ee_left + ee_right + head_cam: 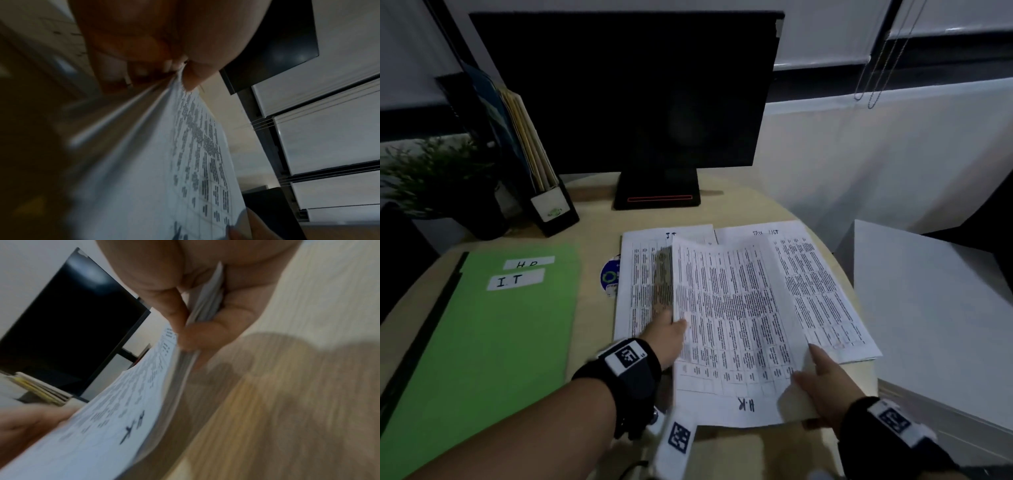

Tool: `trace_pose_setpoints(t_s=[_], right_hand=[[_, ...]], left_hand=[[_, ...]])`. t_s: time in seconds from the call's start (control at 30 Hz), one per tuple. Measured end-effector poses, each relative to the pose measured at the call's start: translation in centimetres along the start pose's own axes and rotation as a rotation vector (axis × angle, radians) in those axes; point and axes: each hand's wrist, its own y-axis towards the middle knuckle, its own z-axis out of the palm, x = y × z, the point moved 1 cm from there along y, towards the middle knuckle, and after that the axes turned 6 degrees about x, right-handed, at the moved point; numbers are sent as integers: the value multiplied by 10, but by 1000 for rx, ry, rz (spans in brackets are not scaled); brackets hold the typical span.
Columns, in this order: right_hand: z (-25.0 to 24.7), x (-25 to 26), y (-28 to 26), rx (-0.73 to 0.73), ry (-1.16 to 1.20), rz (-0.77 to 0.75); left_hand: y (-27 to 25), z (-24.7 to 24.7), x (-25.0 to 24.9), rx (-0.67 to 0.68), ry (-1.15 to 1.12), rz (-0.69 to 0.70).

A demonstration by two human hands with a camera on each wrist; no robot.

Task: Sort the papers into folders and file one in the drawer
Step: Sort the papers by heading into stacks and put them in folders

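2 hands [666, 337] [825, 387] grip 1 sheet [729, 325]; 2 green folders [482, 342].

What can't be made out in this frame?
- Printed table text on the held papers: too small in the head view, blurred in both wrist views.
- Upper label on the green folder: partly covered by the IT label.
- Disc: mostly under the IT sheet.
- Drawer: not in view.

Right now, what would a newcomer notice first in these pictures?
Both hands hold a printed sheet at the desk's middle: the left hand pinches its left edge, the right hand grips its near right corner. A bright green folder lies left; a dark monitor stands behind.
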Motion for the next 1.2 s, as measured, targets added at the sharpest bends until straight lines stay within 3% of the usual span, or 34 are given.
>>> trace_pose_setpoints(t_s=[0.17, 0.27, 0.37, 0.5, 0.6, 0.7, 0.8, 0.9, 0.97, 1.07, 1.2], right_hand=[[-9, -10, 18, -88, -325, 27], [-5, -14, 18, -135, -357, 65], [2, -10, 12, -193, -435, 80], [8, 5, -6, -255, -757, 188], [24, 31, -32, -372, -846, 202], [79, 67, -60, -394, -678, -66], [166, 88, -66, -140, -512, -260], [255, 90, -48, 162, -528, -201], [299, 89, -37, 267, -582, -123], [335, 89, -28, 201, -685, -99], [348, 80, -5, 24, -728, 0]], left_hand=[[-7, 6, 25, 133, 5, -61], [-19, -10, 35, 157, 27, -50], [-23, -49, 45, 46, 14, -5], [-21, -116, 61, -171, 100, 23], [-20, -165, 76, -213, 199, -24], [-26, -207, 102, -191, 410, -157], [-41, -249, 134, -248, 651, -333], [-53, -278, 163, -268, 807, -420], [-51, -289, 179, -316, 815, -423], [-47, -298, 192, -275, 729, -411], [-45, -295, 202, -320, 596, -353]])
